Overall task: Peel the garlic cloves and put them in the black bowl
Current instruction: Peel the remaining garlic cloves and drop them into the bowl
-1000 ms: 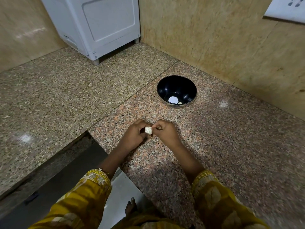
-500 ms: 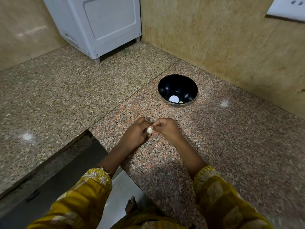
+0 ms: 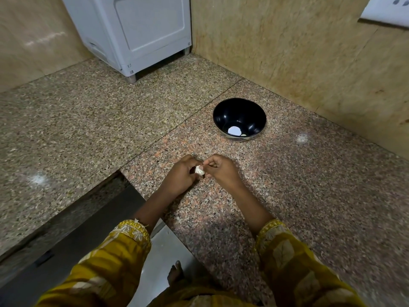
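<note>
Gripped the garlic clove (image 3: pixel 199 170) in the curled left hand (image 3: pixel 179 176) at mid-frame, just above the speckled worktop (image 3: pixel 314 187); pinched at its top edge with the right hand (image 3: pixel 221 170). Found the black bowl (image 3: pixel 232 110) above and right of the hands, apart from them, with bare granite between. Noted a pale round patch (image 3: pixel 234 130) and a smaller pale bit (image 3: pixel 243 135) at its bottom, too small to tell. Spotted a white appliance (image 3: pixel 141 34) at upper left, a white wall plate (image 3: pixel 387 9) at upper right, yellow sleeves (image 3: pixel 124 247) below.

White appliance (image 3: pixel 141 29) on speckled granite counter (image 3: pixel 88 134); wall socket plate (image 3: pixel 389 9).
</note>
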